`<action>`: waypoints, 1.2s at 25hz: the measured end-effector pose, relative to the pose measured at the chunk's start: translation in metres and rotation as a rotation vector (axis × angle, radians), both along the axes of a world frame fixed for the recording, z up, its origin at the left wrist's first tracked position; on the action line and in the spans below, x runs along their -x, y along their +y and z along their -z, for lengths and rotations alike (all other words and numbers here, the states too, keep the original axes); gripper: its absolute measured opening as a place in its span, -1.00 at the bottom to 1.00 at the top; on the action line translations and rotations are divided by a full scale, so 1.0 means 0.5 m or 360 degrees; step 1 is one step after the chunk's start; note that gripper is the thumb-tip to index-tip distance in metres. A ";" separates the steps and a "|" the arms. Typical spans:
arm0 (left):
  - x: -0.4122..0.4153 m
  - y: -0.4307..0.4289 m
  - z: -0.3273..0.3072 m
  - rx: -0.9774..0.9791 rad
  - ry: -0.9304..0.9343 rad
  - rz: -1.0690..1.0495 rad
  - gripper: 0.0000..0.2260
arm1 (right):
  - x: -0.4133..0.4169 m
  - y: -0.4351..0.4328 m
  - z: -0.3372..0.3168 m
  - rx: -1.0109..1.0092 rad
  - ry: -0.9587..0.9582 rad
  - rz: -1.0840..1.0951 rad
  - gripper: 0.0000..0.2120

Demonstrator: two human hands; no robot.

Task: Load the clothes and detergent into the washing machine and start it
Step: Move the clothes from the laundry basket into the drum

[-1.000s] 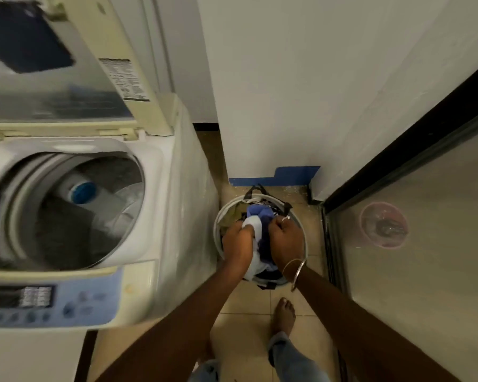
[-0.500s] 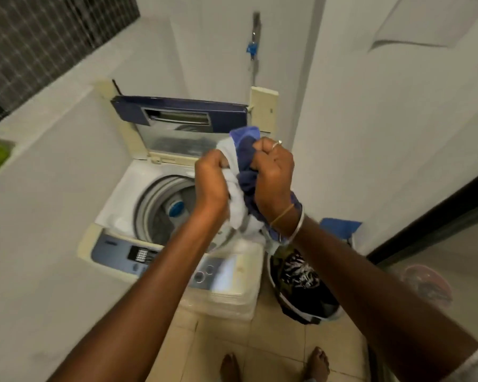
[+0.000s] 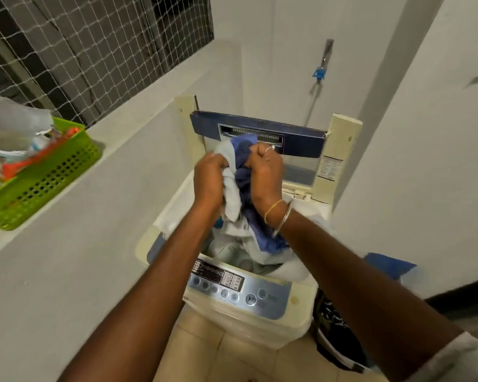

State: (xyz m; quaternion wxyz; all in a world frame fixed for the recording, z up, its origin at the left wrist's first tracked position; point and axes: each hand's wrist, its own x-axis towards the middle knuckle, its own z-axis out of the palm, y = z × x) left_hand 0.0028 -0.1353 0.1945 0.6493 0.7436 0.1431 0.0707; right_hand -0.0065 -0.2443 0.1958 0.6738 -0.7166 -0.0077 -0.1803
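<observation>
Both hands are up over the open mouth of the top-loading washing machine, gripping one bundle of clothes between them. The left hand has its fingers curled tight into the pale grey-white cloth on the bundle's left side. The right hand is closed into a fist around the dark blue cloth on the right side, with a ring on one finger and two bangles at the wrist. The bundle hangs from the two fists straight above the machine's tub, and its lower folds of white and blue fabric trail down into the opening, where they lie against the inner rim just behind the control panel.

The machine's lid stands raised at the back of the machine, its dark blue edge directly behind the held clothes. The control panel runs along the machine's front edge, with a small display and rows of round buttons.

To the left of the machine, on a white ledge, sits a green perforated basket holding packets, one of them orange and white; what they contain cannot be read. On the floor just to the right of the machine, a bucket holds dark patterned laundry, partly hidden by the right forearm. On the wall above and behind the machine is a tap with a blue fitting.
</observation>
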 end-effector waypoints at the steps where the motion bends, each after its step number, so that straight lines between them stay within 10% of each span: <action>1: -0.011 0.011 0.072 -0.0144 0.0203 0.0061 -0.85 | -0.016 -0.007 0.072 0.0247 0.0244 -0.0045 -0.81; 5: 0.015 0.032 0.301 -0.0326 0.0768 0.0273 -0.52 | -0.015 -0.067 0.265 0.0636 0.1104 -0.0383 -0.67; 20: 0.097 -0.463 0.348 -0.0619 0.0158 0.0747 -0.87 | 0.125 -0.442 0.375 0.0340 0.1075 0.0389 -0.79; 30: 0.133 -0.717 0.596 -0.0805 0.0468 0.0995 -0.87 | 0.191 -0.755 0.568 0.0537 0.1391 0.0413 -0.84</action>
